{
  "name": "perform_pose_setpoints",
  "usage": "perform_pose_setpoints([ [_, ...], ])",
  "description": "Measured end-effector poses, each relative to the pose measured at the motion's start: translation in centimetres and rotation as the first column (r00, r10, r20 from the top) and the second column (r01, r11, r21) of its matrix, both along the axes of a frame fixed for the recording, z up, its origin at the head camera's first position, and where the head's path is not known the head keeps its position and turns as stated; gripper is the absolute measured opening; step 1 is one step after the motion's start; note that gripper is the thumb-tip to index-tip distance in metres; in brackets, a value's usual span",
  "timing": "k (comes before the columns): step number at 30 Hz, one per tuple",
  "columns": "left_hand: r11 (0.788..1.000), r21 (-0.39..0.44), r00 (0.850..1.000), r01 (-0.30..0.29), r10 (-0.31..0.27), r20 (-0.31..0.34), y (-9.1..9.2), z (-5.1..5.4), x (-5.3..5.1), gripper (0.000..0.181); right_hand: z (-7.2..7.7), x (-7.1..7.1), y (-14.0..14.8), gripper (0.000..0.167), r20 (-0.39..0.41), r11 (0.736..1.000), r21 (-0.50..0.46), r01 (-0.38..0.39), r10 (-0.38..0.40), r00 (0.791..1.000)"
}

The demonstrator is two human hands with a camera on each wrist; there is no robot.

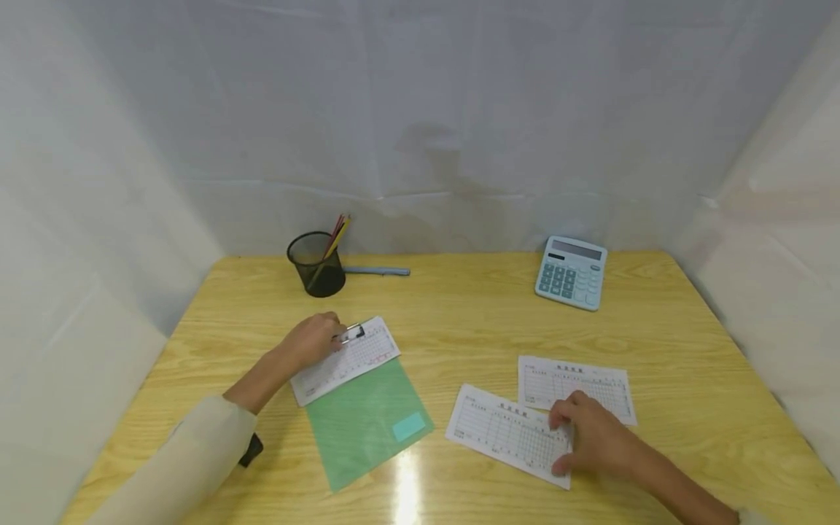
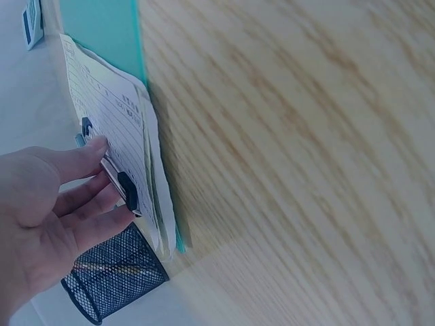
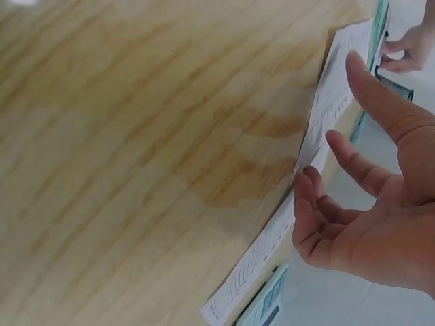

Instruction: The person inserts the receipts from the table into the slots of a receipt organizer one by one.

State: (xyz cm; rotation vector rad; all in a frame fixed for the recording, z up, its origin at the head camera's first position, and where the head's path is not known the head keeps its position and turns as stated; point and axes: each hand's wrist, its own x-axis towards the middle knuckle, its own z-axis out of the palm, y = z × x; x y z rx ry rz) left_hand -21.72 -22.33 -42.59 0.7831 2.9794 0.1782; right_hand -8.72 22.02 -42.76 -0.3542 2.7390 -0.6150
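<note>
At the counter's [image 1: 459, 321] left side, your sleeve [image 1: 177, 459] reaches inward above a small dark object [image 1: 251, 450], partly hidden and not identifiable. Your left hand [image 1: 315, 340] pinches the metal handle of a black clip [image 1: 355, 333] between thumb and fingers, as the left wrist view confirms. The clip sits on the far edge of a stack of printed slips [image 1: 367, 354], the top one bearing red marks near its right end. Beyond that hand stands a black mesh cup [image 1: 321, 277], upright, holding pencils [image 1: 338, 237]; a blue pen [image 1: 383, 270] lies just beside it. The stack overlaps the far part of a green folder [image 1: 364, 415], which carries a light blue label [image 1: 409, 426] near its right corner.

Right of the folder and apart from it, a near slip [image 1: 499, 429] lies at a slant, with a far slip [image 1: 584, 386] just behind it to the right. Behind both, well apart, rests a light blue calculator [image 1: 571, 273]. Your right hand [image 1: 600, 441] is over the near slip's right end, thumb and fingers spread; whether they touch the paper, you cannot tell.
</note>
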Motion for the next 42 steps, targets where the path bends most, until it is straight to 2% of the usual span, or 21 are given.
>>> perform_pose_setpoints([
  [6, 1.000, -0.014, 1.000, 0.000, 0.000, 0.003, 0.0, 0.1, 0.0, 0.024, -0.2, 0.5, -0.2, 0.048, -0.002, 1.000, 0.021, 0.005, -0.005, 1.000],
  [17, 1.000, -0.009, 1.000, 0.006, -0.006, 0.000, 0.1, 0.2, 0.1, 0.021, -0.1, 0.6, -0.4, 0.046, -0.011, 1.000, 0.029, 0.001, -0.001, 1.000],
  [24, 1.000, -0.005, 1.000, -0.006, 0.006, 0.017, 0.2, 0.1, 0.2, 0.021, -0.1, 0.9, -0.8, 0.045, 0.037, 0.997, -0.012, 0.071, -0.071, 0.997],
  [32, 1.000, 0.009, 1.000, 0.013, -0.013, 0.002, 0.2, 0.2, 0.3, 0.017, 0.0, 1.5, -1.6, 0.046, -0.016, 0.991, -0.045, 0.127, -0.128, 0.992],
  [38, 1.000, 0.010, 1.000, 0.008, -0.008, 0.005, 0.2, 0.2, 0.2, 0.017, 0.1, 1.5, -2.0, 0.036, -0.001, 0.988, -0.045, 0.146, -0.146, 0.989],
  [42, 1.000, 0.001, 1.000, 0.019, -0.019, 0.000, 0.2, 0.3, 0.2, 0.016, -0.1, 1.5, -1.9, 0.028, -0.010, 0.987, -0.088, 0.134, -0.135, 0.991],
])
